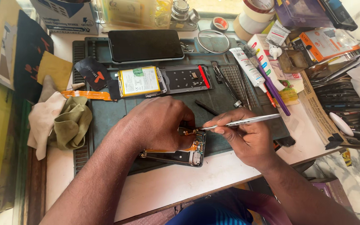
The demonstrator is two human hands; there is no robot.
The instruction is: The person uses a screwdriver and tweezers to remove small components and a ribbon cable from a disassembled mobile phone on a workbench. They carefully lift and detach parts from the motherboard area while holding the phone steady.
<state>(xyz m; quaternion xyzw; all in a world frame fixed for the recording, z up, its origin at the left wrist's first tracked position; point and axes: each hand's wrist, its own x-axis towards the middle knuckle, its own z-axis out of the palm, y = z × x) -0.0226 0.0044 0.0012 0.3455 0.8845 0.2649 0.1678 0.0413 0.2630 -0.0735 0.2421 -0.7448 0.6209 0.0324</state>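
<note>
Opened phone body (pixel 176 155) on the grey work mat (pixel 105 116), near middle of the tabletop (pixel 176 183), circuit side up; long axis left to right, slightly tilted, exposed board end at right. Left hand (pixel 159 125) lying over its far-left part, fingers curled down and pressing it in place, grip closed on the body. Right hand (pixel 246 137) just right of it, grip pinched shut on metal tweezers (pixel 238 122); tweezers running from far right toward near left, tips touching the small board part at the phone's right end, right beside the left fingertips. Right hand the nearer to that contact spot. Farther off on the mat: loose battery (pixel 139 81), metal frame plate (pixel 186 78), a dark-screened phone (pixel 145 45) beyond them. Left: crumpled cloths (pixel 63 123). Right: glue tube (pixel 250 66), purple-handled tool (pixel 273 89), stacked boxes and clutter. Nothing between tweezer tips and board; left fingers crowd close.
</note>
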